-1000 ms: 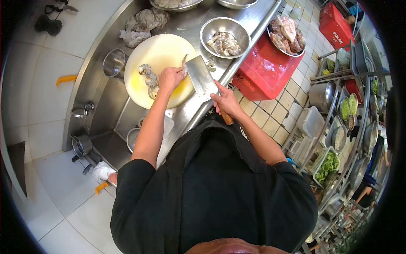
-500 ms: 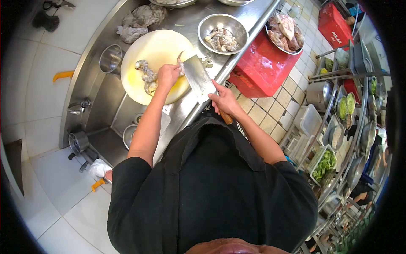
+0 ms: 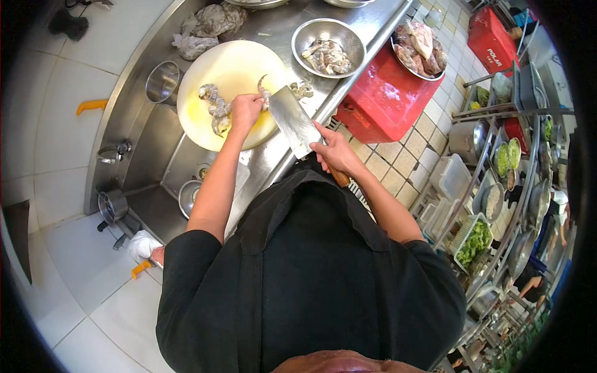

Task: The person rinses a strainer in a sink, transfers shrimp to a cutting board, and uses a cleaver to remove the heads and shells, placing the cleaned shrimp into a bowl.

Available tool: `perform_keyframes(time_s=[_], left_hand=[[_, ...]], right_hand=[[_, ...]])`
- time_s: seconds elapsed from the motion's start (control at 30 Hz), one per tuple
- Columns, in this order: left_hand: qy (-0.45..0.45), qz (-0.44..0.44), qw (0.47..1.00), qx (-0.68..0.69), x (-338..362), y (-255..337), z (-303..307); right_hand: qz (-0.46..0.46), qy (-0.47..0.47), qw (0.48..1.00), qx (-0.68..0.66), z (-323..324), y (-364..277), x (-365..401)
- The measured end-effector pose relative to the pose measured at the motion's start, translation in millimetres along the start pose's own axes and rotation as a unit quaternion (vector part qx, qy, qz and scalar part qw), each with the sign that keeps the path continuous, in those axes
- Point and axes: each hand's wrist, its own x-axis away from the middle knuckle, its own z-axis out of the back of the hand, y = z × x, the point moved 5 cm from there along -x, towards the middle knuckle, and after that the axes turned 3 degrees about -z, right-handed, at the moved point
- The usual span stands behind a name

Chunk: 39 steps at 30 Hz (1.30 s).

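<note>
My left hand [image 3: 246,110] is closed over the round cutting board [image 3: 211,62], its fingertips pinching a grey shrimp [image 3: 264,93] whose tail curls up past them. My right hand [image 3: 336,152] grips a broad cleaver [image 3: 293,121] near where the blade meets its wooden handle. The blade slants across the board's right edge, its far corner close beside the shrimp. More grey shrimp [image 3: 216,107] lie in a row just left of my left hand, on a yellowish wet patch. Small grey scraps [image 3: 303,90] rest on the steel counter beyond the blade.
A perforated steel bowl [image 3: 328,37] holding shrimp stands at the counter's right edge. Plastic bags [image 3: 214,22] and a steel container [image 3: 163,81] border the board. The sink [image 3: 152,186] lies lower left. A red crate [image 3: 388,93] with a bowl of meat [image 3: 420,50] sits to the right.
The cleaver has shifted slightly right and toward my body, with its blade turned a little. My left hand stays at the shrimp on the board.
</note>
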Motion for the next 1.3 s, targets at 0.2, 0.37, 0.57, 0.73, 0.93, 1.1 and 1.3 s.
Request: perform_keyframes(time_s=[0.2,0.37,0.57,0.73,0.93,1.1,1.3], left_hand=[[-0.03,0.07,0.994,0.077,-2.1,-18.7,-4.6],[-0.028,0.068,0.99,0.124,-4.2,-33.9,-10.8],[-0.052,0.058,0.99,0.117,-6.8,-35.8,-9.1],[-0.051,0.0,0.996,-0.069,-3.7,3.8,16.5],[-0.039,-0.33,0.934,-0.132,-11.6,28.4,14.3],[-0.069,-0.372,0.911,-0.161,-13.5,33.7,26.1],[-0.055,-0.284,0.951,-0.108,-11.0,28.6,54.1]], right_hand=[[-0.003,-0.021,0.997,0.068,8.4,-5.7,24.9],[0.02,0.041,0.998,0.04,3.9,-12.1,20.2],[0.037,0.097,0.982,0.158,6.1,-33.0,20.0],[0.247,0.231,0.874,0.35,15.5,-38.7,23.0],[0.089,0.136,0.959,0.231,8.1,-42.0,25.2],[0.044,0.139,0.977,0.156,11.4,-33.4,18.6],[0.04,0.134,0.98,0.143,15.2,-32.3,17.1]])
